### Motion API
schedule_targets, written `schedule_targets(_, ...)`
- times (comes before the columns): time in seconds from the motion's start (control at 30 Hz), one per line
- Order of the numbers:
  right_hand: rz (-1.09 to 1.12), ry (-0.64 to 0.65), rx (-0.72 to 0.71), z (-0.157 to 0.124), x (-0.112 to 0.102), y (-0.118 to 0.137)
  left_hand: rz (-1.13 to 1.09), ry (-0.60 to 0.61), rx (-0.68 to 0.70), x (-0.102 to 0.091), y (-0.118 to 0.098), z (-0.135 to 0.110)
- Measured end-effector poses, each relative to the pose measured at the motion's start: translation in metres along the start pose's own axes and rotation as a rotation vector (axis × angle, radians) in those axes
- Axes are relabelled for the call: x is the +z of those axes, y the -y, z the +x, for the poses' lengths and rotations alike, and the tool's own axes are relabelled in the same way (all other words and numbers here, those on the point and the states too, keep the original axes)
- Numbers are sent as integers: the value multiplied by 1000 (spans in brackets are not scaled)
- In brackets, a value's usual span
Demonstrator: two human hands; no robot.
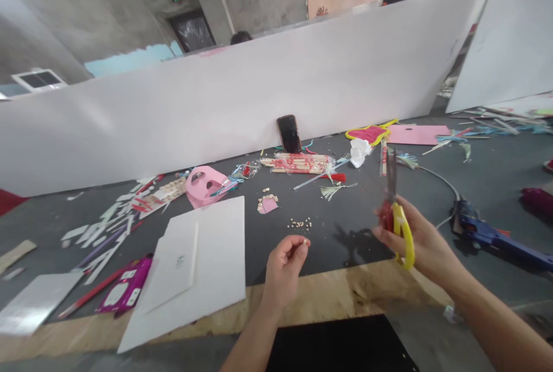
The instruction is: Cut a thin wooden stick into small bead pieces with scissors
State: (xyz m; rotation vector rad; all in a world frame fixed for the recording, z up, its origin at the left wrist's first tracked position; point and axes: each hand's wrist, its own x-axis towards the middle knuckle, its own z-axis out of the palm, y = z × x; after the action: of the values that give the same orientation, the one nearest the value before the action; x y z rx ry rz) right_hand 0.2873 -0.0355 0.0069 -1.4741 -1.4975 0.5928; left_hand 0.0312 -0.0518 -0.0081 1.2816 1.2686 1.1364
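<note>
My left hand (pixel 286 262) is closed in a pinch near the table's front edge, with a small pale piece (pixel 305 242) showing at the fingertips. Just beyond it lies a scatter of similar small pieces (pixel 300 224) on the dark tabletop. Farther back is a little pink patch (pixel 268 205) with pale bits along its rim. My right hand (pixel 404 234) grips scissors (pixel 396 216) with yellow and red handles, held above the table with the blades pointing up. Parts of the right fingers are hidden behind the handles.
White sheets (pixel 216 245) lie at the left, beside a purple pack (pixel 126 285) and strewn strips. A pink cutout (pixel 207 185), wrapped sticks (pixel 298 163) and a phone (pixel 289 133) line the white partition (pixel 242 90). A blue glue gun (pixel 496 236) with its cable rests at the right.
</note>
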Motion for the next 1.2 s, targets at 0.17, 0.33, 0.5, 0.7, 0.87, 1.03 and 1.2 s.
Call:
schedule_targets(0.17, -144, 235, -106, -38, 14, 17, 3, -24, 19, 3, 0, 2)
schedule_targets(0.33, -384, 339, -250, -57, 28, 28, -50, -33, -32, 4, -3, -2)
schedule_targets(0.5, -455, 394, -306, -60, 35, 30, -76, -22, -17, 1, -11, -6)
schedule_targets(0.7, -481, 390, -379, -64, 39, 34, 33, 31, 43, -4, -8, -8)
schedule_targets(0.87, -499, 374, -444, -66, 40, 35, 58, 59, 61, -6, -6, -12)
schedule_targets(1.03, -475, 379, -467, -66, 40, 34, 112, 63, 104, -10, -10, -13)
schedule_targets(1.2, -490, 365, -489, -67, 39, 32, 188, 61, 128, -12, -15, -13)
